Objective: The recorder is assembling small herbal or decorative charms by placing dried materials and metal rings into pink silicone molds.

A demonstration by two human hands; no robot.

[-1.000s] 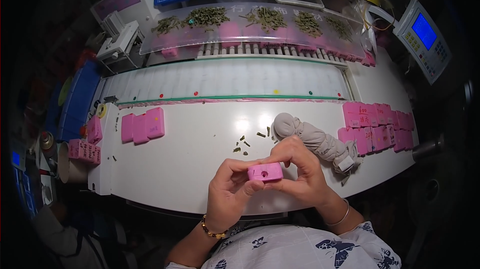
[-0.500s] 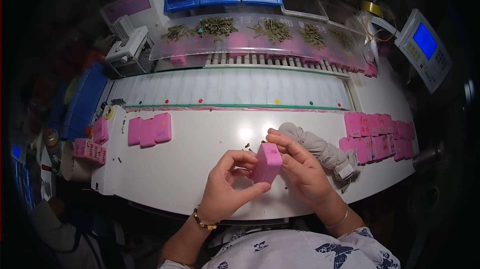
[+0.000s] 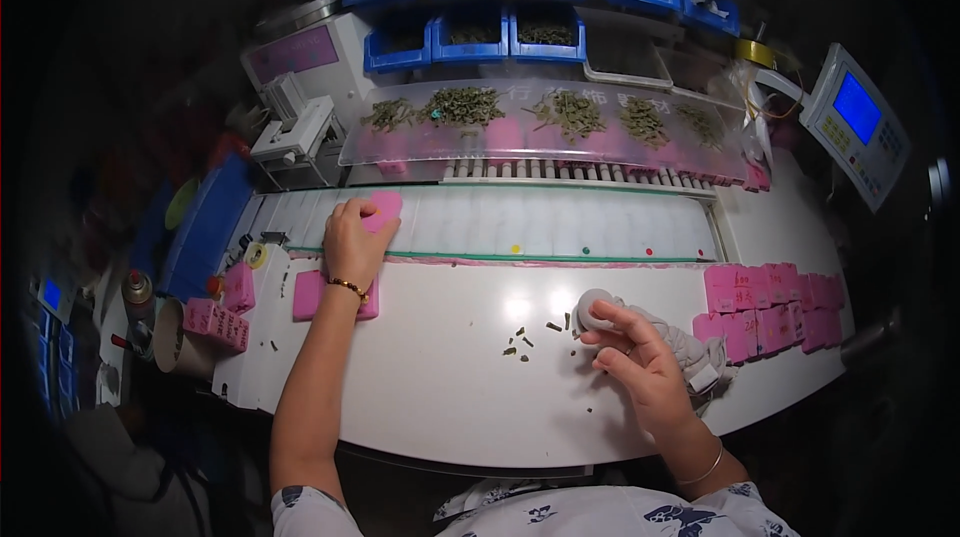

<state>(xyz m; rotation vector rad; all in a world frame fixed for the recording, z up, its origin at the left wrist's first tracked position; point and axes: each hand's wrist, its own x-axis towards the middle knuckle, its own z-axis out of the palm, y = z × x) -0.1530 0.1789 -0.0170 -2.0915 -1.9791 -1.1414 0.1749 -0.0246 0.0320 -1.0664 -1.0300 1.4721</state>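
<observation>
My left hand [image 3: 352,245] reaches forward to the left part of the white slatted belt [image 3: 480,222]. Its fingers are closed on a pink block [image 3: 386,205], held at the belt; I cannot tell whether the block rests on it. Under my left wrist, partly hidden, more pink blocks [image 3: 310,299] lie on the table. My right hand [image 3: 645,367] hovers above the table at the right, fingers apart and slightly bent, nothing in them. Just beyond it lies a grey cloth-wrapped bundle [image 3: 690,347] with a pale rounded end. Small dark green bits [image 3: 526,341] are scattered left of that hand.
Rows of pink blocks [image 3: 765,287] stand at the right. A clear tray [image 3: 520,152] with heaps of dried green pieces sits beyond the belt, below blue bins [image 3: 547,34]. A control panel [image 3: 858,122] with a blue screen rises at far right. Marked pink blocks [image 3: 217,325] stand at left.
My left hand has carried the pink block from the table's middle away and leftward to the belt. My right hand has parted from it and stays at the right. The whole view has shifted.
</observation>
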